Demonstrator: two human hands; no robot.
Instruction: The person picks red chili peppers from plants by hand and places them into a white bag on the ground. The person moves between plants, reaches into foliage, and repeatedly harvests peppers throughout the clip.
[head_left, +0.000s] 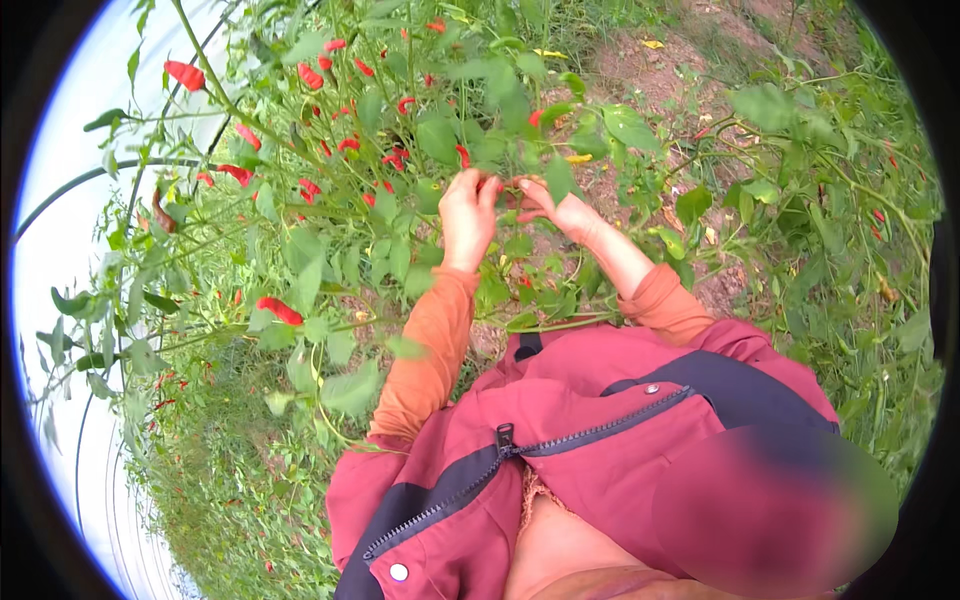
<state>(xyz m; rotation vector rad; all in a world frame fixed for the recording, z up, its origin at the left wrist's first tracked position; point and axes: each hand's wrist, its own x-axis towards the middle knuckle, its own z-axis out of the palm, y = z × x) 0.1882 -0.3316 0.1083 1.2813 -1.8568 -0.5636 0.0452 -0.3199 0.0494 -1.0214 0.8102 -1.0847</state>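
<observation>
Both of my hands are raised before me among chili pepper plants (435, 139). The fingers of my left hand (466, 221) are pinched together, with bits of red chili pepper (500, 189) showing at the fingertips. Just above its knuckles hangs a red chili pepper (463, 156). My right hand (564, 213) reaches in from the right, its fingertips close to those of the left. A green leaf (559, 178) covers part of it, and what lies between its fingers is too small to tell. Another red chili (535, 118) hangs above the gap between the hands.
Many red chilies hang at the left, one (280, 310) beside my left sleeve (427, 345). A long stem (225, 97) slants across the upper left. Bare soil (645, 75) shows between plant rows. Curved hoops (112, 176) stand at the far left. Branches (847, 180) spread at right.
</observation>
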